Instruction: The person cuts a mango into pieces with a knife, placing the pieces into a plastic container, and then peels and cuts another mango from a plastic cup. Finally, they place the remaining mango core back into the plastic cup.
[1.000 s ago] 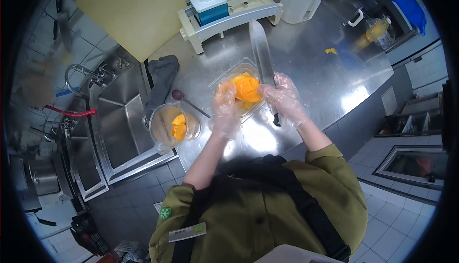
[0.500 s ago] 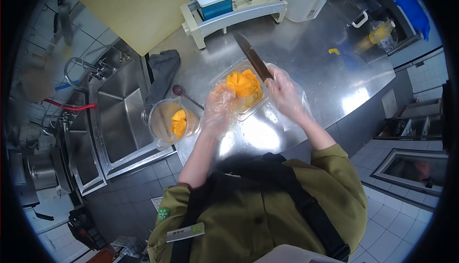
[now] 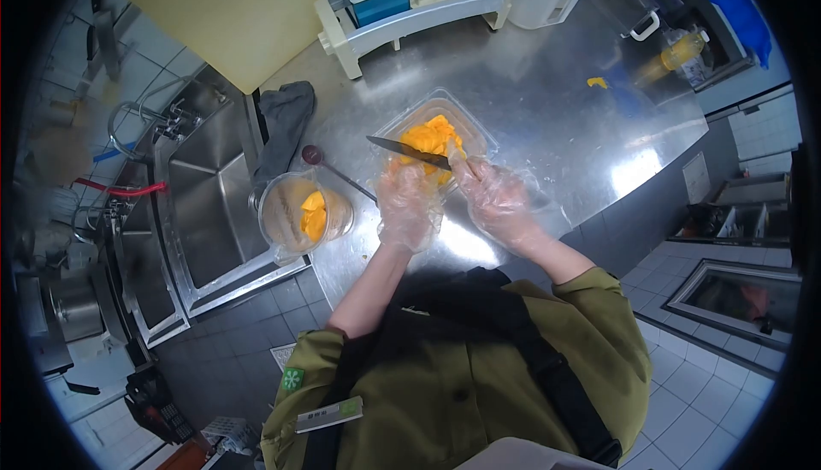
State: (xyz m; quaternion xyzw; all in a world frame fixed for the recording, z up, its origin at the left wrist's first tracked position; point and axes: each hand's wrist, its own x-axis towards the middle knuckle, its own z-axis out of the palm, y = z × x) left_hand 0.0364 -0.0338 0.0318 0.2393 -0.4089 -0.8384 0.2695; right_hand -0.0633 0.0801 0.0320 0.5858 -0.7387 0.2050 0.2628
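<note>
Gloved in clear plastic, my right hand (image 3: 499, 201) grips a knife (image 3: 408, 150) by its handle. The blade points left, across orange fruit flesh that looks like mango (image 3: 434, 133). My left hand (image 3: 409, 205) wears the same kind of glove. Its fingers are curled at the near side of the flesh, on a piece of mango partly hidden by the blade and glove. Beneath lies a clear plastic container (image 3: 483, 128) holding more mango. To the left, a clear pitcher (image 3: 278, 213) has orange pieces inside.
A long-handled dark red spoon (image 3: 314, 155) lies beside the pitcher. Behind it are a grey cloth (image 3: 286, 119) and a sink (image 3: 214, 222). A cream-coloured stand (image 3: 428, 10) with a teal box (image 3: 376, 4) is at the back, near a yellow board (image 3: 231, 17). An orange scrap (image 3: 597, 82) lies at right.
The knife has swung from pointing away, right of the fruit, to lying across it pointing left. My right hand has come nearer my body and slightly left; my left hand has shifted slightly right and nearer.
</note>
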